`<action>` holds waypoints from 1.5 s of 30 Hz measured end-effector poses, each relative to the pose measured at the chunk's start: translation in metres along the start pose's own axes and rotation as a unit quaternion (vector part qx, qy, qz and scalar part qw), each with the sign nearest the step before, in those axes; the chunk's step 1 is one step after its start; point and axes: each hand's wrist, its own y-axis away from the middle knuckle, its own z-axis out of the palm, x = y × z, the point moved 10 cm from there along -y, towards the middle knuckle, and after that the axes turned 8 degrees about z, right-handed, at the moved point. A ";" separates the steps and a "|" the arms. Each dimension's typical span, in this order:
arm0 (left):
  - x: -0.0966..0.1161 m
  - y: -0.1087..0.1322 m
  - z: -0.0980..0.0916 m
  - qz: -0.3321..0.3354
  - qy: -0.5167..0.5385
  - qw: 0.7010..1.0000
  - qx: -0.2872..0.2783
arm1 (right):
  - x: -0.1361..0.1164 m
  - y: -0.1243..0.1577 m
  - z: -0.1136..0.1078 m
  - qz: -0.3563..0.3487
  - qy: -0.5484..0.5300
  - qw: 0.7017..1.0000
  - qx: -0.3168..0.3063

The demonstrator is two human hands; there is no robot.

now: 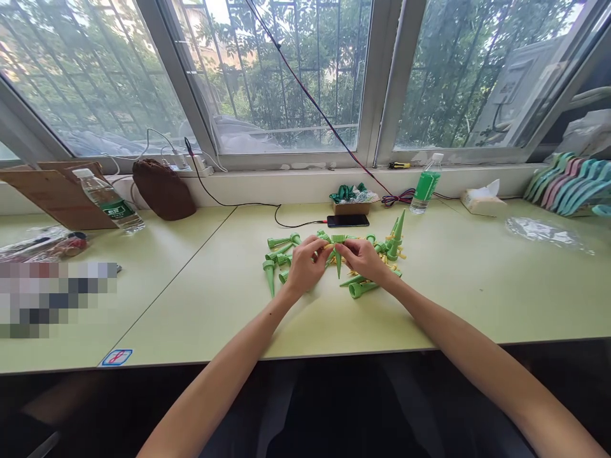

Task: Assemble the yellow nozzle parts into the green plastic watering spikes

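My right hand [366, 259] pinches a green plastic watering spike [338, 266] with its tip pointing down and its wide end up. From the other side, my left hand [306, 262] closes its fingertips on a small yellow plastic piece [329, 246], right against the spike. Fingers hide part of where the two meet. Around both hands lie several more green spikes, such as a capped spike [269, 275] on the left and another spike [361, 289] on the right. Small yellow pieces [400, 253] are scattered among the spikes on the right.
Behind the hands are a phone [348, 221] on a cable and a small box [352, 207]. Water bottles [426, 184] stand right and lean left [112, 202]. A tissue pack [483, 198], clear plastic bag [547, 234] and hangers [570, 184] are on the right. A brown pouch [163, 189] sits back left.
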 end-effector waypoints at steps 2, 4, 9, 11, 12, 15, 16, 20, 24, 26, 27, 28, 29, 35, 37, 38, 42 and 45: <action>-0.004 0.000 -0.001 -0.026 0.007 1.000 0.007 | -0.004 0.001 0.000 -0.004 -0.003 1.000 0.000; -0.007 0.000 -0.001 -0.047 0.015 0.999 0.010 | -0.008 0.002 0.001 -0.009 -0.007 1.000 -0.003; -0.013 0.001 0.000 -0.094 0.047 0.994 0.008 | -0.009 0.003 0.000 -0.015 -0.022 1.000 0.014; -0.018 0.003 -0.001 -0.117 0.064 0.991 0.015 | -0.008 0.002 -0.003 -0.017 -0.025 0.999 0.029; -0.020 0.003 -0.001 -0.128 0.074 0.989 0.019 | -0.008 0.002 -0.004 -0.019 -0.025 0.999 0.036; -0.026 0.005 0.001 -0.160 0.122 0.979 0.021 | -0.008 0.002 -0.008 -0.030 -0.020 0.998 0.053; -0.027 0.006 0.004 -0.170 0.144 0.975 0.018 | -0.009 0.002 -0.008 -0.034 -0.017 0.998 0.057; -0.032 0.009 0.014 -0.217 0.229 0.949 -0.001 | -0.012 0.004 -0.006 -0.047 -0.011 0.998 0.046; -0.037 0.014 0.021 -0.259 0.267 0.928 -0.007 | -0.015 0.006 -0.003 -0.053 -0.012 0.998 0.026; -0.038 0.015 0.023 -0.270 0.283 0.920 -0.011 | -0.016 0.006 -0.003 -0.058 -0.003 0.998 0.024; -0.038 0.016 0.024 -0.273 0.291 0.917 -0.012 | -0.016 0.006 -0.003 -0.060 0.003 0.998 0.024; -0.038 0.016 0.025 -0.275 0.298 0.914 -0.014 | -0.016 0.006 -0.003 -0.062 0.009 0.998 0.026; -0.038 0.016 0.026 -0.276 0.303 0.912 -0.016 | -0.016 0.006 -0.003 -0.062 0.015 0.998 0.027; -0.034 0.014 0.025 -0.260 0.288 0.921 -0.029 | -0.014 0.005 -0.003 -0.068 0.025 0.997 0.022; -0.034 0.014 0.024 -0.251 0.280 0.926 -0.029 | -0.016 0.005 -0.003 -0.074 0.029 0.997 0.023; -0.034 0.014 0.024 -0.248 0.278 0.927 -0.030 | -0.016 0.005 -0.003 -0.075 0.032 0.996 0.023; -0.032 0.012 0.025 -0.234 0.284 0.929 -0.037 | -0.016 0.004 -0.003 -0.072 0.045 0.996 0.021; -0.030 0.010 0.022 -0.212 0.277 0.936 -0.035 | -0.013 0.003 0.001 -0.062 0.037 0.997 0.013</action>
